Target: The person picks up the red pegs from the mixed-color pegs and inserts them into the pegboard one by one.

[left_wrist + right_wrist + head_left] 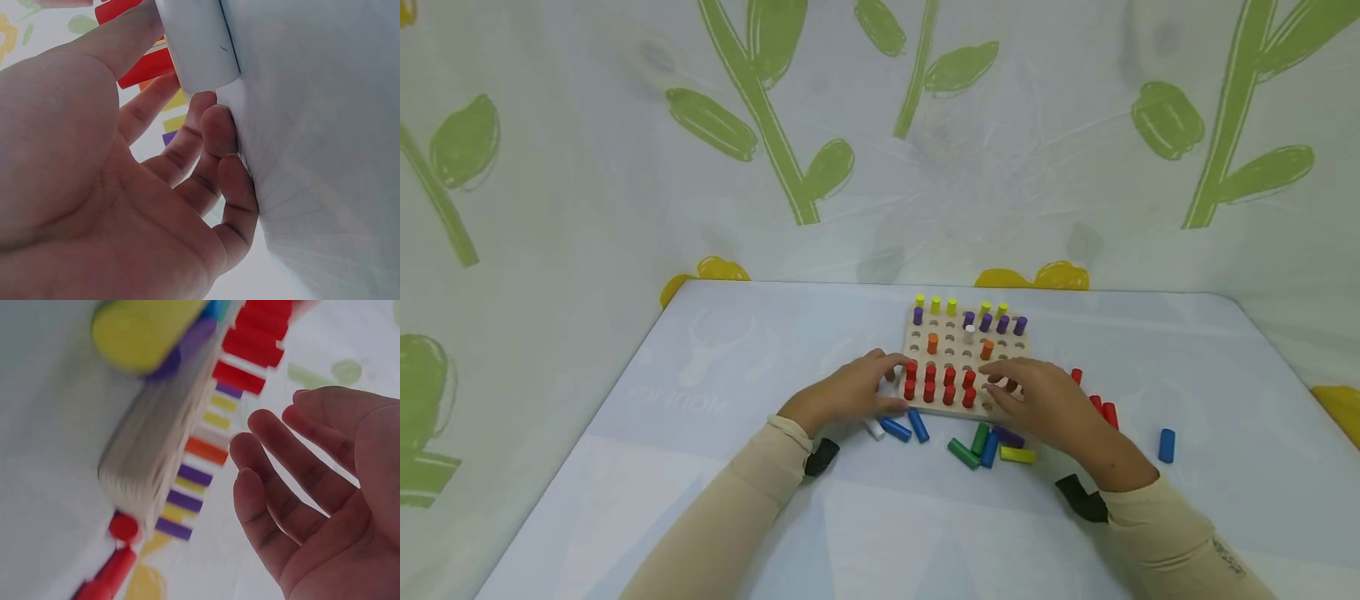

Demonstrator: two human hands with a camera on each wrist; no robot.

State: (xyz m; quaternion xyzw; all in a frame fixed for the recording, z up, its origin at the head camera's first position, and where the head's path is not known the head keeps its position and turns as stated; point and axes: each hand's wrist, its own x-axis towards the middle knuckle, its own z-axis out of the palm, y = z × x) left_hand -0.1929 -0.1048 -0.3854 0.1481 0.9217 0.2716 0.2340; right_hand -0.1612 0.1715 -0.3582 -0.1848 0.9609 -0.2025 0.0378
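A wooden pegboard (pixel 943 409) lies on the table, with two rows of red pegs (pixel 950 377) upright along its front. My left hand (pixel 850 390) is at the board's left front corner, thumb and forefinger spread beside the red pegs. Its other fingers bend loosely against the table in the left wrist view, with a loose white peg (pixel 200 47) close to the thumb. Over the board's right front part hovers my right hand (pixel 1048 404). The right wrist view shows its fingers relaxed and apart, holding nothing.
Yellow pegs (pixel 936 305), purple pegs (pixel 1003 324), orange pegs (pixel 932 343) and a white peg (pixel 969 333) stand farther back in the board. Loose blue (pixel 896 429), green (pixel 963 453) and yellow (pixel 1017 455) pegs lie before it. Right of it are loose red pegs (pixel 1109 414) and a blue one (pixel 1167 446).
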